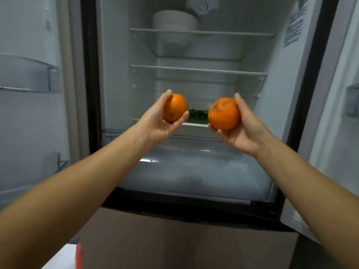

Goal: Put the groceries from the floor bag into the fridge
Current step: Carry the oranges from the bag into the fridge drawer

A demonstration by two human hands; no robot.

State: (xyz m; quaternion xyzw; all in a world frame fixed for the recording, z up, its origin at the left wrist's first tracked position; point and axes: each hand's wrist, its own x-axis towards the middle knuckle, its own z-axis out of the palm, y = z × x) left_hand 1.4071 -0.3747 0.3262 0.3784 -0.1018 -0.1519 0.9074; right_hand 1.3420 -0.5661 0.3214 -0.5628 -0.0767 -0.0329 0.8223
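The fridge [112, 74] stands open in front of me. My left hand [155, 125] grips one orange [174, 107] with thumb below and fingers behind it. My right hand [242, 131] grips a second, slightly larger orange [223, 114]. Both oranges are held out in the air in front of the lowest shelf [194, 124], above the crisper drawer [194, 171]. Green leafy vegetables [197, 114] lie on that lowest shelf between the two oranges. The floor bag is not clearly in view.
White stacked bowls [174, 21] sit on the top glass shelf [202, 33]. The middle shelf [198, 69] holds nothing visible. The left door [29, 74] has bins. A white and red object [73, 253] shows at the bottom left edge.
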